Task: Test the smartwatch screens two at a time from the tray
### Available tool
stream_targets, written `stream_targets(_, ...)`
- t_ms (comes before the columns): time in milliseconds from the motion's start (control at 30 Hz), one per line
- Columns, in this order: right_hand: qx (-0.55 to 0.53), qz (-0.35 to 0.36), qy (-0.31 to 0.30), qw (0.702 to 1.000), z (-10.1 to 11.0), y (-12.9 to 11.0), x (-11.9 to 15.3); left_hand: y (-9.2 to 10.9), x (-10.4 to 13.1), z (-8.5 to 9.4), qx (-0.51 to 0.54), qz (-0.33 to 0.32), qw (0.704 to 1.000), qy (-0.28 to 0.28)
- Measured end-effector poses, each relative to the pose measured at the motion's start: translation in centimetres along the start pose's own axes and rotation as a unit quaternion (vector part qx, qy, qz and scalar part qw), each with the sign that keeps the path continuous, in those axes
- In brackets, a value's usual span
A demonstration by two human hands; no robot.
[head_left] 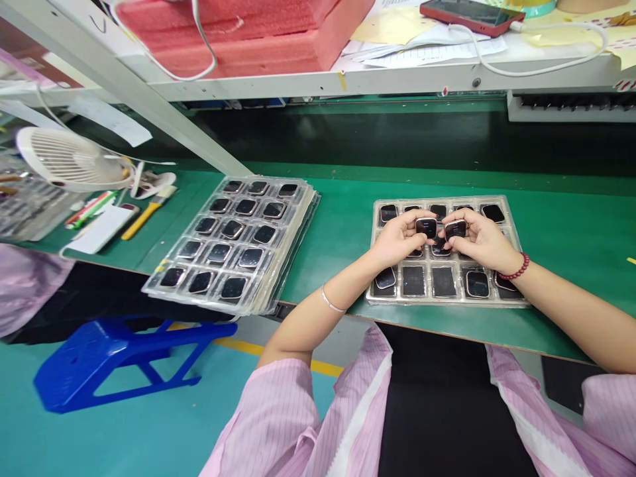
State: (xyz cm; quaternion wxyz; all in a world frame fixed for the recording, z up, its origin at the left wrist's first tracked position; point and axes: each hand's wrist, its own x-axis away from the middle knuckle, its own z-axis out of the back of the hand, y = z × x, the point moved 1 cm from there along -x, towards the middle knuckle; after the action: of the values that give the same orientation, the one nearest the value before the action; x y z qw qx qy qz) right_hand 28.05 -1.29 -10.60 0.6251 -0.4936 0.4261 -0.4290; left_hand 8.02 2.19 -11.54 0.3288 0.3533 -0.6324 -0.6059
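Observation:
Above a clear plastic tray on the green bench, my left hand grips a dark square watch face between thumb and fingers. Close beside it, my right hand pinches a second watch face. Both screens face up, with small marks lit on them. The tray has rows of compartments; several hold dark watch faces, such as one at the front. Two front compartments show only a dark textured bottom. My hands hide part of the middle and back rows.
A stack of clear trays with several watch faces stands left of centre. Further left are a yellow-handled brush, a white fan and a blue stool. Above the bench, a shelf carries red foam and a phone.

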Motion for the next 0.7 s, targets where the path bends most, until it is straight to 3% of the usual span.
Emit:
stream_targets(533,0.0,-0.035,0.005,0.999,0.12,0.15,0.05,0.06,0.09,0.11,-0.004,-0.007,1.0,0.006)
stream_targets(700,0.01,-0.005,0.001,1.0,0.17,0.1,0.04,-0.21,-0.01,0.15,-0.002,-0.011,1.0,0.002)
